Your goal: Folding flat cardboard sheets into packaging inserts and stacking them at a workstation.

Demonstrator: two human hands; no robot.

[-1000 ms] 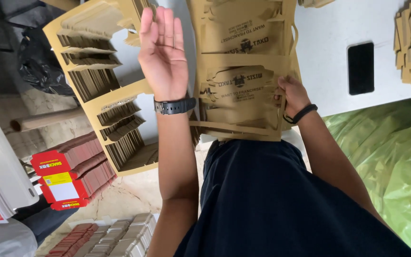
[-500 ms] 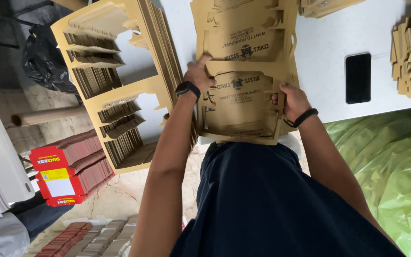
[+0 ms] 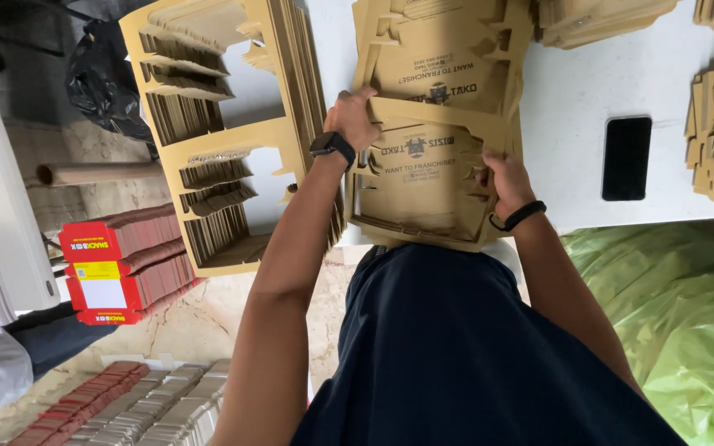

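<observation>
Cardboard stack point(image 3: 423, 177) at bench point(image 3: 572, 107) near edge, 12 o'clock of torso. Left hand point(image 3: 353, 120) clasps its 9 o'clock edge, right hand point(image 3: 504, 177) its 3 o'clock edge. Best: keep grips level, sheets squared.

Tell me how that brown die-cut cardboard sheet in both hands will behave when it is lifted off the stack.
The cardboard sheet is thin and wide, with cut-out windows, so it will likely flex and sag unless held at both edges, as the left hand and right hand do. It looks light. Its narrow strips and tabs could bend or tear if snagged on the stack beneath.
</observation>
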